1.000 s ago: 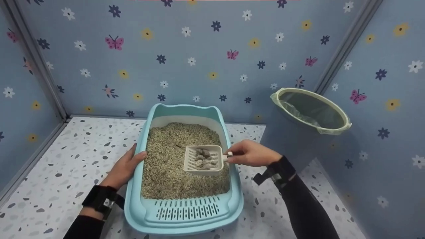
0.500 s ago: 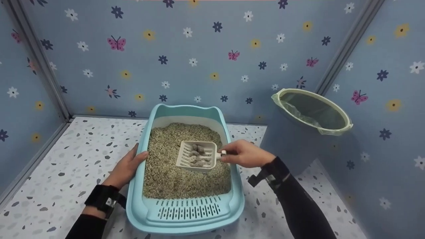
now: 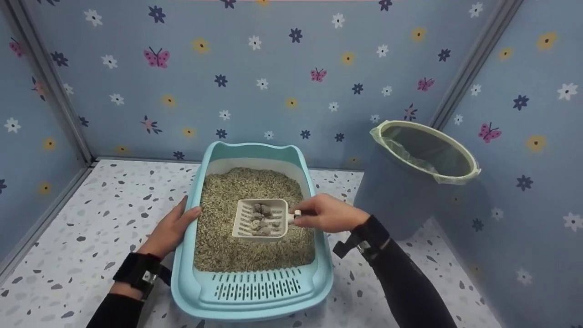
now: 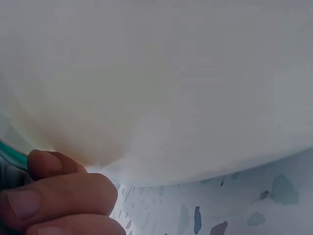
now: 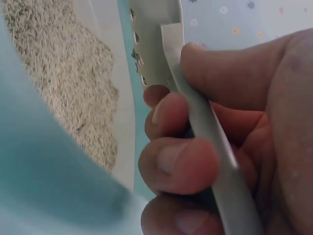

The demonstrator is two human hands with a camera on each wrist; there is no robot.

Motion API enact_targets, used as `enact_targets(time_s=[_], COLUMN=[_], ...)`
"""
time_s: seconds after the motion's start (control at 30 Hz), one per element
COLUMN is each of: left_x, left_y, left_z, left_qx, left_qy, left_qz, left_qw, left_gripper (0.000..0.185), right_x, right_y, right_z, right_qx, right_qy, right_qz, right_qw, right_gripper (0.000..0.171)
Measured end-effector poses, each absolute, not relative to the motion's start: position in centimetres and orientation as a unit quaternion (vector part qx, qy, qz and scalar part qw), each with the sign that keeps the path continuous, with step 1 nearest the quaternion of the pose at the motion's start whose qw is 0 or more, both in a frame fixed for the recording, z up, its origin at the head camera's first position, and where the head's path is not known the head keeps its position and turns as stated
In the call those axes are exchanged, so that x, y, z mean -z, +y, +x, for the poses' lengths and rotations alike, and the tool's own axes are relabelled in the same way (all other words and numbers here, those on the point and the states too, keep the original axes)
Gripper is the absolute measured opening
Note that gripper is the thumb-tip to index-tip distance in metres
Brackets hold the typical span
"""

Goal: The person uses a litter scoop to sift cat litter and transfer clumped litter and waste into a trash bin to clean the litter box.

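Note:
A light-blue litter box [image 3: 255, 310] full of pellet litter [image 3: 237, 191] stands on the speckled floor. My left hand [image 3: 171, 228] holds its left side, thumb over the rim, and in the left wrist view the fingers [image 4: 63, 196] curl against the pale outer wall. Over the litter, my right hand [image 3: 330, 213] grips a cream slotted litter scoop [image 3: 286, 230] by its handle. Several greyish clumps [image 3: 262, 218] lie in the scoop's basket. The right wrist view shows the scoop handle [image 5: 215, 142] between thumb and curled fingers.
A bin [image 3: 396, 196] with a clear liner folded over its pale rim stands at the right, against the back wall. Flowered wall panels [image 3: 273, 68] enclose the floor [image 3: 114, 205] at the back and both sides. The box's front has a slotted ledge [image 3: 257, 287].
My right hand has carried the scoop leftward over the litter, and the clumps have shifted within its basket. My left hand keeps its hold on the box's side.

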State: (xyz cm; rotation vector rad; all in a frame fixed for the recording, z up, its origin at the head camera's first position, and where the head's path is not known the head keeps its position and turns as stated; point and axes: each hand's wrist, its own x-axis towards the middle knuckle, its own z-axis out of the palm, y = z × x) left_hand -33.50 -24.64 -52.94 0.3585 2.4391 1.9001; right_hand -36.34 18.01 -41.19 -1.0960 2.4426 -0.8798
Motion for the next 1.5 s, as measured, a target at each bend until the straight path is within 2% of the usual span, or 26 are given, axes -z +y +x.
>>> enact_targets(time_s=[0.43,0.77,0.9,1.17,1.37,1.5], left_x=[53.2,53.2,53.2,53.2,53.0,52.8], left_y=[-24.3,-24.5,-24.5,-24.3,-24.2,-24.4], left_z=[-33.7,-33.5,-33.4,-33.4,-33.5,-33.5], left_qx=[-0.611,-0.609,-0.606,-0.614,-0.62,-0.615], left_qy=[0.783,0.785,0.788,0.782,0.776,0.78], left_qz=[0.121,0.11,0.106,0.111,0.116,0.116], left_qw=[0.018,0.018,0.018,0.02,0.023,0.018], left_gripper=[0.077,0.078,0.078,0.08,0.078,0.078], right_x=[40.1,35.2,32.6,27.3,25.7,25.7], right_y=[19.0,22.9,25.6,31.6,35.6,37.8], right_z=[-36.5,-36.6,-36.7,-36.8,-37.7,-38.3], right_qx=[0.304,0.329,0.338,0.326,0.348,0.343], right_qy=[0.862,0.881,0.892,0.924,0.934,0.938], right_qz=[-0.376,-0.324,-0.29,-0.199,-0.081,-0.033], right_qw=[0.15,0.106,0.084,0.002,-0.021,-0.042], right_gripper=[0.02,0.027,0.026,0.029,0.043,0.044])
